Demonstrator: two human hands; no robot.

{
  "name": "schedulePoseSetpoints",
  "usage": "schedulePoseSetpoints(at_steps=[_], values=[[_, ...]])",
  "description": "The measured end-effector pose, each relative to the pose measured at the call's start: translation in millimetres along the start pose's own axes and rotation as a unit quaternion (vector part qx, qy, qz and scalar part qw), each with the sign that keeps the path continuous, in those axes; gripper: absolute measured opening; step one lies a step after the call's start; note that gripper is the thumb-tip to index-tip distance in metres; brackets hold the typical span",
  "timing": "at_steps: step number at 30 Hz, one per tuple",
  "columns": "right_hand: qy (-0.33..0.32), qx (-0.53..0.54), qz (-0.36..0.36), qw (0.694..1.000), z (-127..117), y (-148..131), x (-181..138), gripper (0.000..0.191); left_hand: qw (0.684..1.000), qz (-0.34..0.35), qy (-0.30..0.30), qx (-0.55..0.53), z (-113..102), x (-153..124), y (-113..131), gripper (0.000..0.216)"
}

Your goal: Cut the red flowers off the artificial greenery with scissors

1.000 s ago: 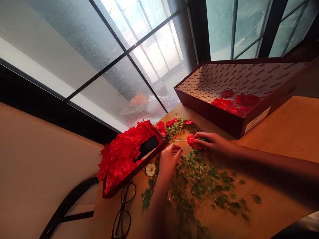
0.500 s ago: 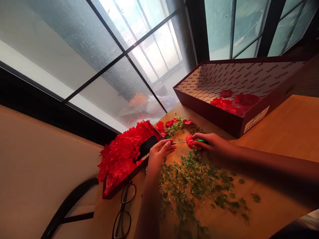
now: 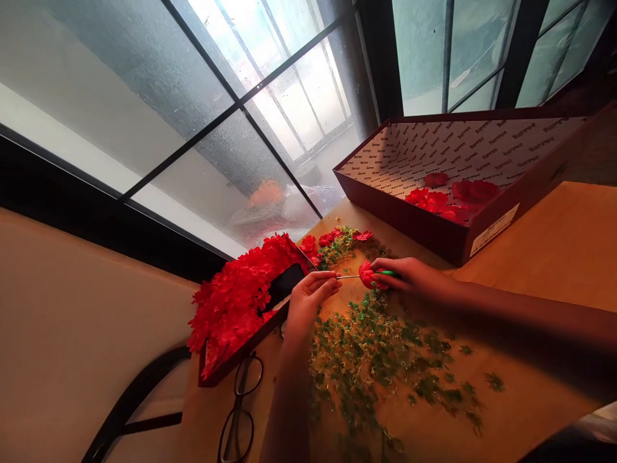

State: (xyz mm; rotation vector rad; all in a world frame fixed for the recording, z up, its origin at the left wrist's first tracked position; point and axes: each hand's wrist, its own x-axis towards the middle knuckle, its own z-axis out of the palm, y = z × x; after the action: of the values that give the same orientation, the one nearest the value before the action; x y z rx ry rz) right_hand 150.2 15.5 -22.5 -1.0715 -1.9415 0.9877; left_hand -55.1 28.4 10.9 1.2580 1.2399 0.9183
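My right hand [image 3: 402,273] is closed round the green handle [image 3: 389,273] of a thin metal rod [image 3: 349,277]. Red fabric petals [image 3: 369,275] are bunched on the rod, close against the right fingers. At the rod's far end my left hand [image 3: 308,292] is closed, thumb and fingers pinched together at its tip; anything small between them is hidden. Just left of that hand, a box tray [image 3: 243,350] overflows with red fabric flowers [image 3: 241,292], and a dark flat object [image 3: 285,286] lies among them. Below both hands spreads a pile of small green and yellow plastic pieces [image 3: 371,341].
A large dark red box [image 3: 405,225] with a printed lining stands at the back right, several red flowers [image 3: 434,200] inside. Folded-open glasses [image 3: 237,411] lie near the front left. Another small heap of green-yellow pieces [image 3: 342,247] sits behind the hands. A window [image 3: 193,116] borders the table.
My left hand has shifted very slightly right along the rod, and its fingers have closed together more. The right hand, rod and petals look almost unmoved.
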Motion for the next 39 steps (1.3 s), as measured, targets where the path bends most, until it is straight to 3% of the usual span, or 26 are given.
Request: schedulePoseSetpoints(at_steps=[8,14,20,29,39], values=[[-0.035,-0.053,-0.036,0.997,8.2,7.9,-0.5,0.029,0.992,0.047,-0.067,0.100,18.3,-4.1,-2.9,0.020],[-0.016,-0.079,-0.056,0.995,7.2,5.8,0.8,0.031,0.992,0.031,-0.048,0.109,10.0,-4.8,2.2,0.020],[-0.044,-0.100,-0.069,0.992,5.6,1.1,-1.2,0.030,0.992,0.014,-0.081,0.097,16.1,-8.7,8.2,0.023],[-0.063,-0.044,-0.080,0.994,9.3,-0.7,-6.6,0.026,0.989,0.042,-0.056,0.129,21.9,-13.2,10.0,0.018],[-0.127,-0.119,-0.104,0.979,13.6,3.4,-12.8,0.021,0.982,0.017,-0.118,0.149,25.5,-22.0,13.2,0.011]])
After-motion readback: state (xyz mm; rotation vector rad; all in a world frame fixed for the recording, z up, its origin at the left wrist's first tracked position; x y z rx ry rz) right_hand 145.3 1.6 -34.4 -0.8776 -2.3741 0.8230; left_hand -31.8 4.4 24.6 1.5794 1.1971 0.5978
